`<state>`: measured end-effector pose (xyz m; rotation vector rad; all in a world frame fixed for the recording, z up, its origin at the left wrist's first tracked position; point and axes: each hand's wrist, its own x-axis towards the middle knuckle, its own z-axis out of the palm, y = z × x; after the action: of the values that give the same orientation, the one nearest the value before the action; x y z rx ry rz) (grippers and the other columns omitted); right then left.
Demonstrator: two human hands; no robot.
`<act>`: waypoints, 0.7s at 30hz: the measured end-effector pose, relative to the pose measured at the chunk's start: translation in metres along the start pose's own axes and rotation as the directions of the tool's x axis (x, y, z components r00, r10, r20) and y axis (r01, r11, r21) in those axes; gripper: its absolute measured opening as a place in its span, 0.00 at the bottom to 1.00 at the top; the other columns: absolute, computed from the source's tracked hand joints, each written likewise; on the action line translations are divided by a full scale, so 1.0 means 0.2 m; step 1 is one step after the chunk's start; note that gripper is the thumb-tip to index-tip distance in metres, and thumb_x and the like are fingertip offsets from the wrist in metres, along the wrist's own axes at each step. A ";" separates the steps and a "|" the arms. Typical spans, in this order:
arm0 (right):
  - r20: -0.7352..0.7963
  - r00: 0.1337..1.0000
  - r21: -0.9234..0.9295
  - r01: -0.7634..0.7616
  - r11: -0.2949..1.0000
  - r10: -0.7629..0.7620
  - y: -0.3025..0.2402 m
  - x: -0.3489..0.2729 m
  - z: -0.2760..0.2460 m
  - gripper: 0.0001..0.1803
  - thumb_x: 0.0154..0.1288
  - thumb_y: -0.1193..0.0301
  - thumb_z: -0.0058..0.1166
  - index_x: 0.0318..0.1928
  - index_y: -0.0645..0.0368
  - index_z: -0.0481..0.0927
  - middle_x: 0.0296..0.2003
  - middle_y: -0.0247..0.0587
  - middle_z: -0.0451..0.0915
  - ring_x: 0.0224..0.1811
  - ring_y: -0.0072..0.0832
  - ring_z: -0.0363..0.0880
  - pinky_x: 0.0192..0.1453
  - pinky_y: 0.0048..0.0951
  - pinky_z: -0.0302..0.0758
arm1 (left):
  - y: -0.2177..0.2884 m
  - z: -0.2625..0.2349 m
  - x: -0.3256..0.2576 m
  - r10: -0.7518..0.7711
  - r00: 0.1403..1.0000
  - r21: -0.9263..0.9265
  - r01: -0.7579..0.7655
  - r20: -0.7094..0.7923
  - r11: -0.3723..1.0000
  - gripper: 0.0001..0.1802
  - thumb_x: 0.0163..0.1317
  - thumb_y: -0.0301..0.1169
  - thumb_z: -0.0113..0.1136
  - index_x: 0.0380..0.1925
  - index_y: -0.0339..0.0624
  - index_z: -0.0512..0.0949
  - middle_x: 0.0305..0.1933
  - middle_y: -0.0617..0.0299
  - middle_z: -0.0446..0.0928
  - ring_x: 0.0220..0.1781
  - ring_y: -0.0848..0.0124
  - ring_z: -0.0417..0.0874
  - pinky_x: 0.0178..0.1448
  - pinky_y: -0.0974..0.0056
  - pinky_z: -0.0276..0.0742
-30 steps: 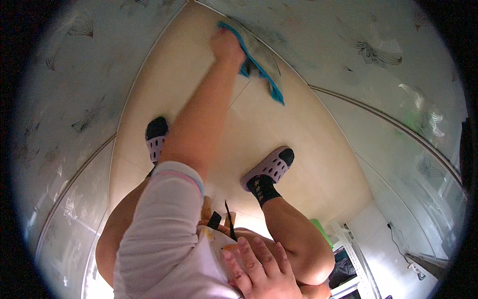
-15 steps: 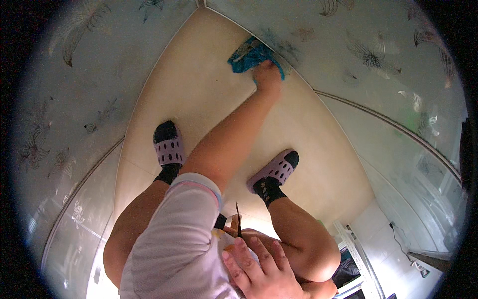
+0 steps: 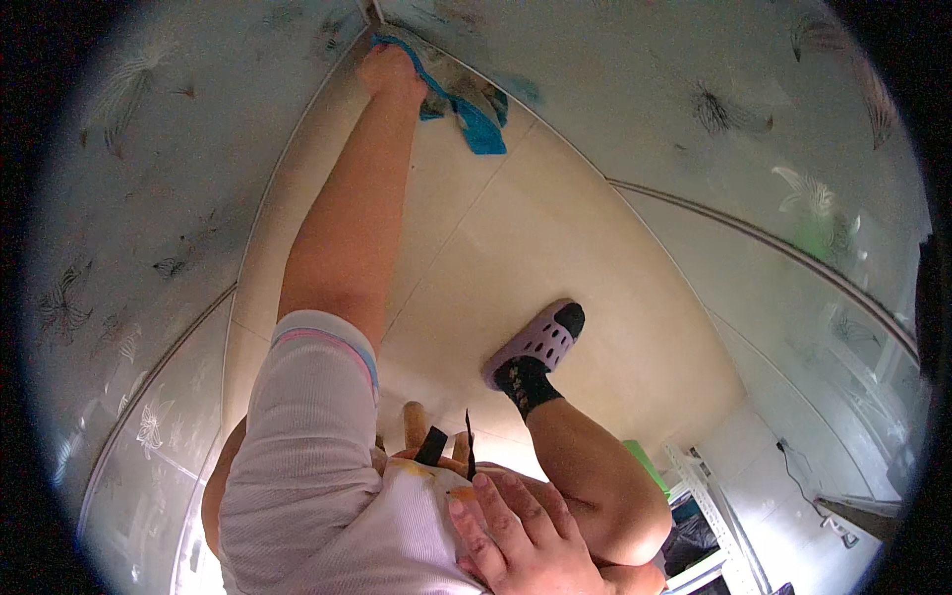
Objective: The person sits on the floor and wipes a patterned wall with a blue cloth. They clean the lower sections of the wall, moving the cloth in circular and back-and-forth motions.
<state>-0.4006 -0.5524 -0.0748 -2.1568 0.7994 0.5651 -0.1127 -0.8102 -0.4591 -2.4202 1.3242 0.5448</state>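
At the far corner where two walls meet, my left hand is closed on a blue and grey cloth. The cloth lies on the floor along the foot of the right-hand wall, trailing to the right of my fist. My left arm is stretched out straight, and part of the cloth is hidden under the hand. Close to my body, my right hand rests on the front of my white shirt by my right thigh. Its fingers are spread and it holds nothing.
Beige floor tiles narrow toward the corner between the glossy left wall and right wall. My right foot wears a purple slipper. A white shelf rack and a cable stand at the lower right.
My left hand has moved left and farther away, into the corner, taking the cloth with it. My left foot is now hidden. My right hand stays in nearly the same place.
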 end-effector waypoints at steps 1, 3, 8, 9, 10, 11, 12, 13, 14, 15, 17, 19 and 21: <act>-0.013 1.000 0.001 -0.002 1.000 0.002 0.00 -0.01 0.00 0.31 0.69 0.66 0.43 0.71 0.61 0.66 0.70 0.62 0.63 0.68 0.57 0.68 0.67 0.68 0.67 | 0.09 0.17 -0.03 0.003 0.993 -0.312 -0.040 -0.118 0.949 0.23 0.69 0.42 0.57 0.60 0.44 0.74 0.63 0.60 0.75 0.64 0.61 0.75 0.65 0.60 0.73; 0.002 0.998 0.007 0.064 0.998 -0.064 -0.01 -0.01 -0.02 0.31 0.68 0.66 0.43 0.71 0.61 0.66 0.70 0.62 0.64 0.68 0.57 0.68 0.67 0.68 0.67 | 0.11 0.55 -0.06 -0.098 0.933 -0.767 -0.221 -0.346 0.602 0.16 0.69 0.35 0.56 0.52 0.40 0.77 0.56 0.59 0.79 0.55 0.64 0.77 0.60 0.60 0.73; 0.028 0.999 0.003 0.017 1.000 -0.017 0.03 -0.04 0.00 0.31 0.68 0.66 0.43 0.70 0.62 0.66 0.69 0.61 0.64 0.68 0.57 0.68 0.66 0.67 0.67 | 0.82 0.34 -0.68 -0.056 0.985 -0.822 0.107 0.166 -0.560 0.06 0.67 0.28 0.55 0.36 0.37 0.79 0.36 0.65 0.78 0.39 0.72 0.73 0.47 0.66 0.70; 0.048 0.998 0.024 0.026 0.999 -0.027 0.05 -0.03 -0.04 0.31 0.68 0.66 0.43 0.70 0.62 0.66 0.69 0.61 0.64 0.67 0.57 0.68 0.65 0.67 0.68 | 0.89 0.38 -0.74 -0.051 0.989 -0.861 0.094 0.138 -0.499 0.07 0.66 0.28 0.55 0.33 0.37 0.78 0.34 0.65 0.77 0.37 0.72 0.72 0.44 0.66 0.69; 0.068 0.997 0.044 0.032 0.999 -0.035 0.05 -0.03 -0.06 0.31 0.67 0.66 0.43 0.70 0.62 0.66 0.69 0.61 0.64 0.67 0.57 0.68 0.65 0.67 0.68 | 0.96 0.41 -0.81 -0.048 0.993 -0.895 0.079 0.112 -0.438 0.08 0.66 0.28 0.55 0.29 0.37 0.78 0.32 0.66 0.76 0.36 0.72 0.70 0.42 0.65 0.69; 0.068 0.997 0.025 0.044 0.999 -0.046 0.05 -0.04 -0.05 0.31 0.67 0.66 0.43 0.70 0.62 0.66 0.69 0.61 0.64 0.68 0.57 0.68 0.65 0.67 0.68 | 1.03 0.42 -0.85 -0.035 0.991 -0.873 0.098 0.131 -0.478 0.08 0.64 0.28 0.54 0.27 0.35 0.75 0.29 0.64 0.74 0.34 0.71 0.69 0.40 0.64 0.68; 0.068 0.996 0.007 0.059 0.998 -0.059 0.05 -0.06 -0.04 0.31 0.67 0.66 0.43 0.70 0.62 0.66 0.69 0.61 0.64 0.68 0.57 0.68 0.65 0.67 0.67 | 1.07 0.46 -0.88 0.000 0.987 -0.863 0.139 0.159 -0.486 0.09 0.64 0.27 0.55 0.26 0.35 0.75 0.28 0.63 0.74 0.33 0.71 0.69 0.39 0.62 0.68; 0.068 0.995 -0.012 0.075 0.997 -0.074 0.05 -0.07 -0.03 0.31 0.67 0.66 0.43 0.70 0.62 0.66 0.69 0.61 0.64 0.68 0.57 0.67 0.66 0.66 0.67 | 1.09 0.50 -0.89 0.033 0.982 -0.852 0.179 0.188 -0.492 0.09 0.63 0.27 0.55 0.25 0.34 0.75 0.26 0.62 0.74 0.32 0.71 0.69 0.39 0.61 0.68; 0.072 0.995 -0.015 0.072 0.997 -0.071 0.05 -0.07 -0.03 0.31 0.67 0.66 0.42 0.70 0.62 0.66 0.70 0.61 0.64 0.68 0.57 0.67 0.66 0.66 0.67 | 1.10 0.51 -0.89 0.052 0.979 -0.875 0.198 0.195 -0.442 0.09 0.62 0.27 0.55 0.25 0.34 0.75 0.26 0.62 0.74 0.32 0.70 0.69 0.38 0.60 0.69; 0.078 0.994 -0.019 0.072 0.997 -0.070 0.05 -0.08 -0.04 0.31 0.67 0.66 0.42 0.70 0.62 0.66 0.70 0.61 0.64 0.68 0.56 0.67 0.66 0.66 0.67 | 1.09 0.53 -0.86 0.068 0.977 -0.896 0.214 0.204 -0.390 0.08 0.62 0.26 0.56 0.24 0.34 0.75 0.25 0.61 0.74 0.32 0.70 0.69 0.38 0.59 0.69; 0.074 0.996 -0.002 0.050 0.999 -0.050 0.07 -0.08 -0.05 0.31 0.67 0.66 0.42 0.70 0.62 0.66 0.70 0.60 0.64 0.68 0.56 0.67 0.66 0.66 0.67 | 1.05 0.49 -0.84 0.060 0.980 -0.940 0.197 0.188 -0.279 0.07 0.61 0.25 0.55 0.25 0.34 0.76 0.26 0.60 0.74 0.31 0.69 0.70 0.38 0.58 0.69; 0.060 0.998 0.029 0.035 0.999 -0.037 0.09 -0.10 -0.05 0.31 0.67 0.66 0.42 0.70 0.62 0.66 0.70 0.60 0.63 0.68 0.56 0.67 0.67 0.66 0.66 | 0.98 0.47 -0.78 -0.103 0.984 -0.961 0.115 0.145 -0.251 0.06 0.63 0.24 0.54 0.29 0.35 0.78 0.28 0.58 0.76 0.32 0.68 0.73 0.40 0.58 0.71; 0.040 0.999 0.019 0.014 1.000 -0.015 0.11 -0.12 -0.04 0.32 0.67 0.66 0.42 0.71 0.62 0.66 0.70 0.60 0.63 0.68 0.56 0.67 0.68 0.66 0.65 | 0.84 0.44 -0.65 -0.122 0.978 -0.928 0.116 0.168 -0.354 0.06 0.66 0.25 0.53 0.36 0.35 0.79 0.35 0.57 0.80 0.37 0.66 0.77 0.45 0.60 0.73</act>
<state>-0.4320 -0.5607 -0.0666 -2.1259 0.7645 0.5890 -0.3357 -0.7623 -0.4921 -3.5794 0.1059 2.5228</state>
